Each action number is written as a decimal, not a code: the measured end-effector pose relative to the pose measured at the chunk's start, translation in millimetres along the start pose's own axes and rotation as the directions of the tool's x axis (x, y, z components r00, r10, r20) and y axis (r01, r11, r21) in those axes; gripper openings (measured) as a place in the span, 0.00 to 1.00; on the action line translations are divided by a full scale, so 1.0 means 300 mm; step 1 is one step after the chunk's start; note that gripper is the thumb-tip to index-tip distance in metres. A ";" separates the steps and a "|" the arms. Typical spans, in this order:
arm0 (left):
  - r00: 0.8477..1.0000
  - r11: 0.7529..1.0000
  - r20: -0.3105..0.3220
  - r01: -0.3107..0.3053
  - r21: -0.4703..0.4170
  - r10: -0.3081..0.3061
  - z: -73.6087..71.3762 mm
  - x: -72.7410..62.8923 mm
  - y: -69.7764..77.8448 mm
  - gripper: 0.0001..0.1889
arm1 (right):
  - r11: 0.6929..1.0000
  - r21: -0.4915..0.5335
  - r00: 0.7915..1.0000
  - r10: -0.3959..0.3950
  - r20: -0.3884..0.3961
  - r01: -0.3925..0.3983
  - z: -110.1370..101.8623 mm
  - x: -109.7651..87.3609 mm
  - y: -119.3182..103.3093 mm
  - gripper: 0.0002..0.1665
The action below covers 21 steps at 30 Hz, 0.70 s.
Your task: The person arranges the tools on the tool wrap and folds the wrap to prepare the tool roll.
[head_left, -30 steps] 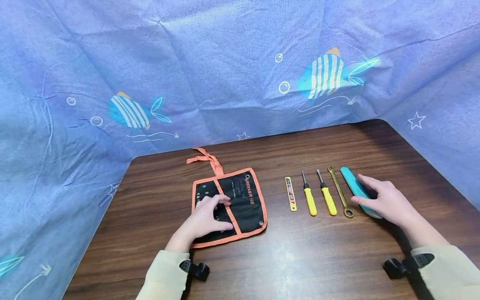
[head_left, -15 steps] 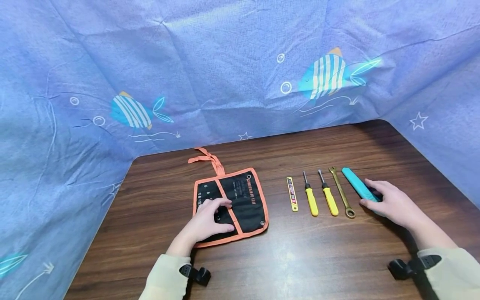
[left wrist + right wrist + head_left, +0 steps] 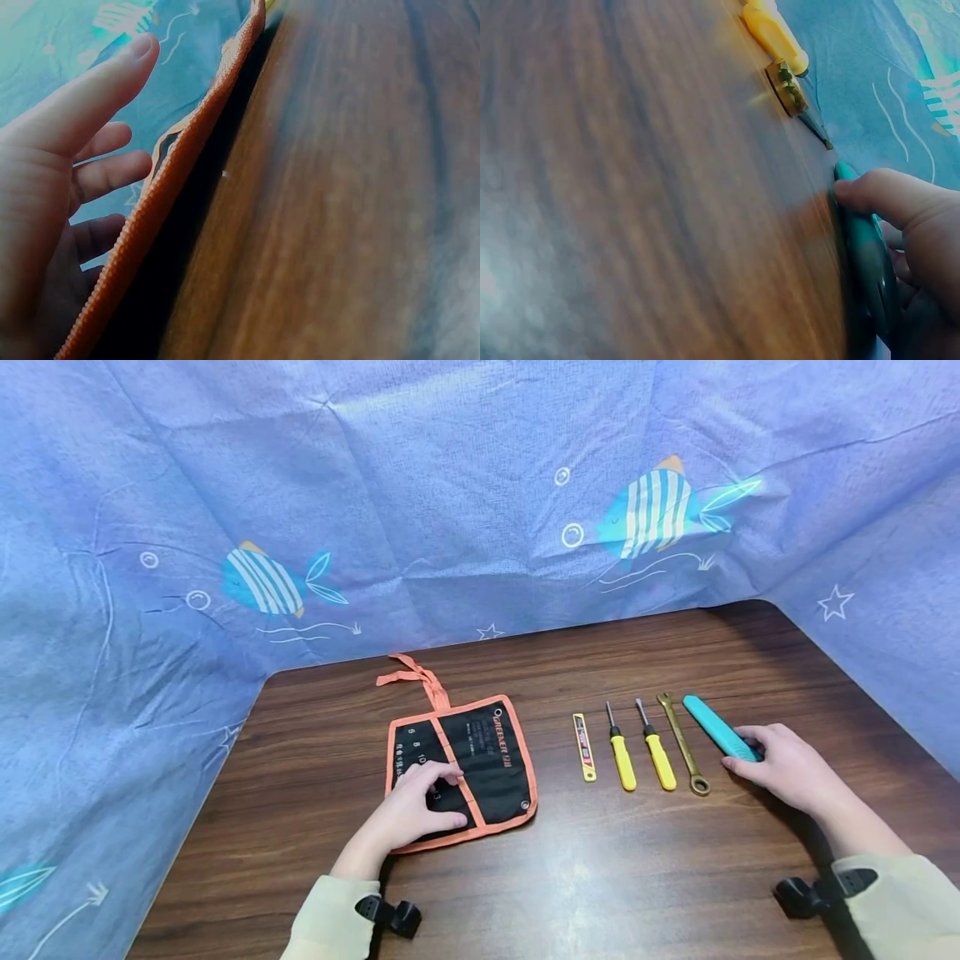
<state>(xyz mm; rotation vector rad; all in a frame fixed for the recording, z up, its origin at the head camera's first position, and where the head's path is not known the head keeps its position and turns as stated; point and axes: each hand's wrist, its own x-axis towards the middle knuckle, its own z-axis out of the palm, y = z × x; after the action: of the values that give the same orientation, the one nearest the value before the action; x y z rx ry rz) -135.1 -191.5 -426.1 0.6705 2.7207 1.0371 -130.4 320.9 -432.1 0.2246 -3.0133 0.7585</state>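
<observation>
My left hand (image 3: pixel 420 802) lies over the left part of a black tool pouch (image 3: pixel 491 760) with orange edging. Its fingers are loosely bent and spread, with nothing between them; the left wrist view has the thumb apart from the fingers beside the orange edge (image 3: pixel 172 176). On the right side, my right hand (image 3: pixel 787 768) grips the near end of a long, flat teal tool (image 3: pixel 712 727), thumb on one side and fingers on the other. The palm hides that end. Just left of this tool lies a brass-coloured combination wrench (image 3: pixel 681 743).
Two yellow-handled screwdrivers (image 3: pixel 622 762) lie side by side left of the wrench. Farther left is a narrow yellow strip (image 3: pixel 583 747) with a printed label. Orange ties (image 3: pixel 420 677) extend behind the pouch. A blue fish-patterned cloth (image 3: pixel 450 527) surrounds the wooden table (image 3: pixel 600 877).
My right hand has shifted slightly right along the teal tool to its near end, and the fingers have closed in around it. The left hand stays over the pouch.
</observation>
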 end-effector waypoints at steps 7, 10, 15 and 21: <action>1.000 0.999 -0.002 -0.004 -0.045 0.004 0.000 -0.010 -0.005 0.25 | 1.000 0.020 0.996 0.011 -0.091 -0.009 -0.008 0.000 -0.005 0.27; 1.000 0.999 -0.017 -0.008 -0.054 0.007 -0.002 -0.015 -0.001 0.23 | 0.999 0.032 0.992 0.028 -0.122 -0.025 -0.016 0.004 -0.020 0.28; 1.000 0.999 -0.013 -0.020 -0.051 0.019 -0.002 -0.022 0.009 0.21 | 0.998 0.051 0.989 0.038 -0.142 -0.031 -0.022 0.011 -0.055 0.29; 0.999 0.998 0.016 -0.046 -0.043 0.047 0.012 -0.020 0.004 0.20 | 0.998 0.066 0.992 0.004 -0.127 0.005 -0.016 0.026 -0.098 0.29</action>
<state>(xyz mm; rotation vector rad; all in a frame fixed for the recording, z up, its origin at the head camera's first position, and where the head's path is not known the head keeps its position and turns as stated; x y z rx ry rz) -128.2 -191.2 -428.1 0.7358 2.6726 1.0906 -133.8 296.6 -413.7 0.1717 -2.8721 0.8391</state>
